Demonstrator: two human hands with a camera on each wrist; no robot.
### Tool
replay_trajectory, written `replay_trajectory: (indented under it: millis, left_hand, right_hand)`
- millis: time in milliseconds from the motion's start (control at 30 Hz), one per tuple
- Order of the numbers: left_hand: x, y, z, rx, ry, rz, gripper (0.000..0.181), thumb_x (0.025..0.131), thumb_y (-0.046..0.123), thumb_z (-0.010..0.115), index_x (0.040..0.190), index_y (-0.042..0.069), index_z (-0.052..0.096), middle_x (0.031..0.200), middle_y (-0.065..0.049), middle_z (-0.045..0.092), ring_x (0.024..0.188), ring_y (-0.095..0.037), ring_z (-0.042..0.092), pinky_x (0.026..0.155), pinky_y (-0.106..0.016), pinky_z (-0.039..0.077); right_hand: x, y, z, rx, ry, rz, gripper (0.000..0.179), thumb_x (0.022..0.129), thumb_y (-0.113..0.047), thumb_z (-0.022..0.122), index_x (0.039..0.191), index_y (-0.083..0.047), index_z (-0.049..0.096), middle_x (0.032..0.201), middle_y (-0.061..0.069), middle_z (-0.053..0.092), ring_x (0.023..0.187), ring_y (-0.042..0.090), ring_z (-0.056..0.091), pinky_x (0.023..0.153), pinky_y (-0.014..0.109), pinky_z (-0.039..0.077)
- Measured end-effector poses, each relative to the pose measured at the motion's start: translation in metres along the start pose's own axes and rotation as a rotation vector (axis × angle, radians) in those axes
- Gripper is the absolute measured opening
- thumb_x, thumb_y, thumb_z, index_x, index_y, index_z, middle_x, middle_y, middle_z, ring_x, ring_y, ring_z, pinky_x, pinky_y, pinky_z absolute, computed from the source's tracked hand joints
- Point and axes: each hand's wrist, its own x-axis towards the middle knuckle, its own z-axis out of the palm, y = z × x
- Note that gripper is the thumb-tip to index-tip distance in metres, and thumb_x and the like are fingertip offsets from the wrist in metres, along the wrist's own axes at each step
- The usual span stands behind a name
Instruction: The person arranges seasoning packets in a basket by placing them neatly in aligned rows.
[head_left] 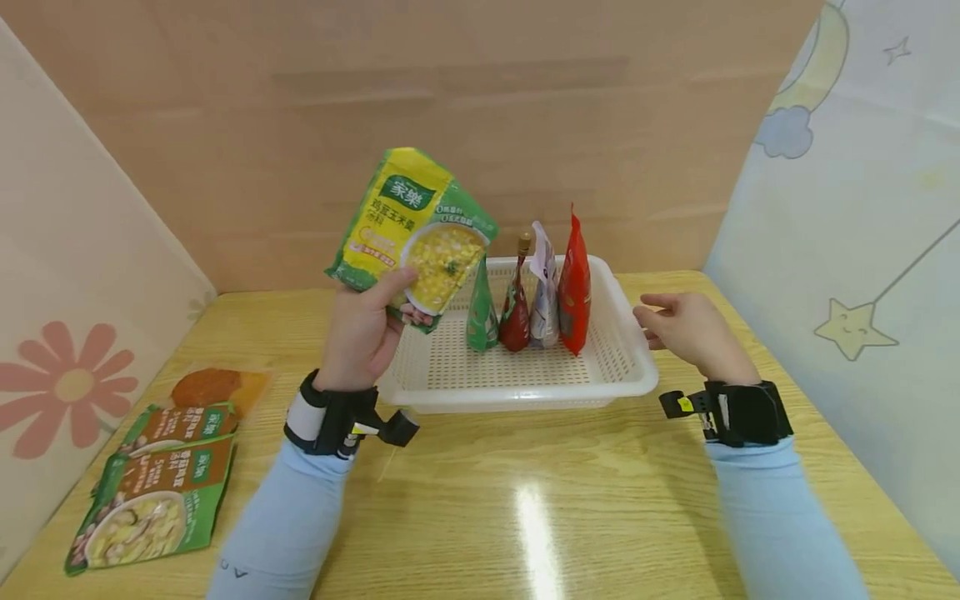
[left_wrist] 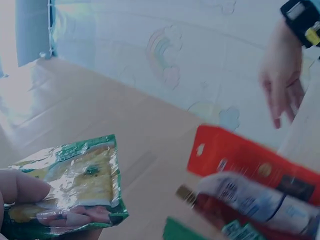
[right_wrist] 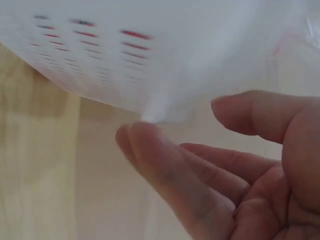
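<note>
Here's the left hand point(head_left: 360, 337), pinching a yellow-and-green soup packet point(head_left: 390, 233) by its lower part, thumb pressed across the front, fingers behind. The packet is up in the air, tilted, its printed bowl of corn soup facing the head camera, over the left back part of the white basket point(head_left: 510, 400) as that camera sees it.

Over to the right hand point(head_left: 693, 329): nothing in its grip, fingers loosely bent, thumb well apart from the forefinger. It's just beside the basket's right wall; the right wrist view puts a fingertip right at the white plastic, but whether it touches, I cannot tell.

Inside the basket, four things stand upright in a close row, left to right: a green packet point(head_left: 482, 312), a dark red pouch point(head_left: 515, 312) with a brownish cap point(head_left: 524, 243), a white-and-purple packet point(head_left: 545, 312) and a bright red packet point(head_left: 574, 292), tallest of the lot.

Out to the left on the wooden table point(head_left: 450, 500), two brown-and-green soup packets point(head_left: 150, 504) lie flat, one partly over the other, with an orange packet point(head_left: 206, 387) just behind them. Light blue sleeves point(head_left: 281, 517) and black wristbands point(head_left: 750, 414) on both arms; brown paper point(head_left: 450, 108) covers the back, and on the right wall there's a smiling star point(head_left: 855, 329).
</note>
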Motion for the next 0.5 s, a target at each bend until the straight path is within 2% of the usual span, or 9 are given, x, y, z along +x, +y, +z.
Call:
replay_trajectory:
  millis: [133,233,367,500]
  left_hand:
    - [-0.011,-0.01,0.013,0.02,-0.016,-0.01,0.035,0.097,-0.004,0.057,0.13,0.005,0.051,0.117,-0.013,0.058,0.089,-0.02,0.064,0.063,-0.028,0.055]
    - [-0.018,-0.018,0.022,0.024,-0.029,-0.022,0.035,0.097,-0.003,0.057,0.131,0.006,0.05,0.119,-0.012,0.058,0.095,-0.02,0.064,0.071,-0.029,0.057]
    - [-0.026,-0.026,0.033,0.023,-0.043,-0.039,0.036,0.098,-0.002,0.057,0.131,0.007,0.05,0.119,-0.011,0.058,0.098,-0.02,0.063,0.073,-0.029,0.057]
    - [-0.032,-0.033,0.042,0.014,-0.063,-0.036,0.035,0.098,-0.002,0.056,0.131,0.008,0.05,0.118,-0.01,0.059,0.094,-0.019,0.063,0.069,-0.028,0.056]
  right_hand:
    - [-0.014,-0.015,-0.004,-0.076,0.111,-0.075,0.058,0.103,-0.036,0.049,0.144,0.005,0.045,0.125,0.029,0.061,0.104,0.041,0.066,0.072,0.039,0.058]
    - [-0.027,-0.03,-0.004,-0.132,0.173,-0.141,0.054,0.102,-0.036,0.052,0.14,0.002,0.053,0.123,0.026,0.063,0.104,0.04,0.065,0.066,0.035,0.052]
    - [-0.041,-0.052,0.001,-0.106,0.137,-0.204,0.051,0.101,-0.036,0.057,0.138,-0.002,0.057,0.116,0.021,0.068,0.097,0.033,0.07,0.072,0.036,0.055]
    - [-0.051,-0.071,0.012,-0.075,0.069,-0.292,0.046,0.1,-0.033,0.061,0.135,-0.002,0.06,0.11,0.017,0.072,0.091,0.025,0.072,0.073,0.036,0.056]
